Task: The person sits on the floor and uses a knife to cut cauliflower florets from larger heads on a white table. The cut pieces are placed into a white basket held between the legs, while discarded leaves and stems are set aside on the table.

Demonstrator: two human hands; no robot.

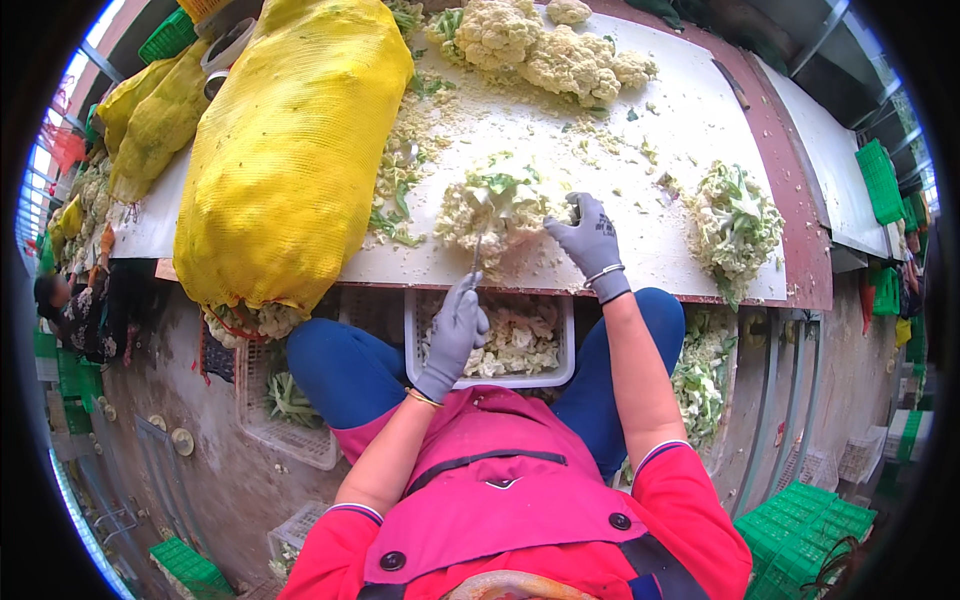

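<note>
My left hand [456, 330], in a grey work glove, grips a knife [478, 253] whose blade points up into a cauliflower head [495, 206]. That head lies stem side up on the white board [645, 266], its cut stalk and pale green leaves showing. At its right edge is my gloved right hand [589, 236], thumb by the florets and fingers curled; whether it grips anything is unclear. Below the board's front edge, between my knees, a white plastic basket [566, 367] holds cut florets [517, 345].
A full yellow mesh sack [292, 150] lies on the left. Several cauliflower heads [540, 52] are at the back; leafy trimmed pieces [735, 225] sit at right. Another knife [731, 84] rests near the far right edge. Crates of leaves [289, 427] flank my legs. A person [82, 319] is at far left.
</note>
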